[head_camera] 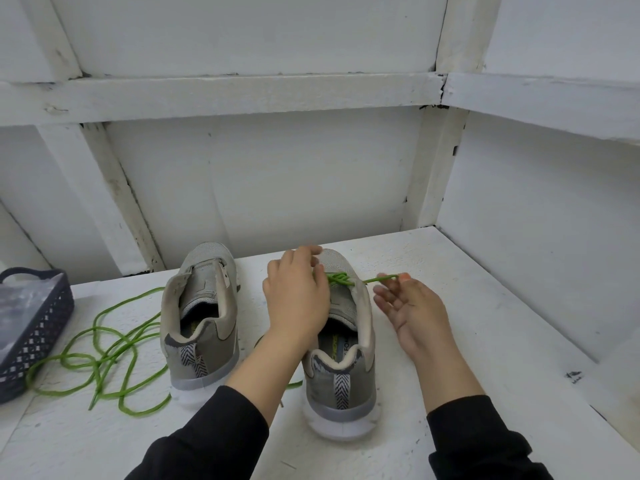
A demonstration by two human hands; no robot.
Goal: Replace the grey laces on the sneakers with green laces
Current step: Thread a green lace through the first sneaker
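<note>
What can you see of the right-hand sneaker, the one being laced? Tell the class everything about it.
The right sneaker is grey, mesh at the toe, with a thick white sole and a herringbone heel tab. It stands upright on the white table, heel toward the camera. A green lace crosses its front eyelets. The left hand lies over its tongue; the right hand pinches the lace's end beside it.

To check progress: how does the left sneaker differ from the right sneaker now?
The right sneaker has a green lace crossed through its front eyelets; the left sneaker shows no lace. The left hand and right hand are at the right sneaker, not the left sneaker. Both are grey, white-soled, upright, heels toward the camera.
</note>
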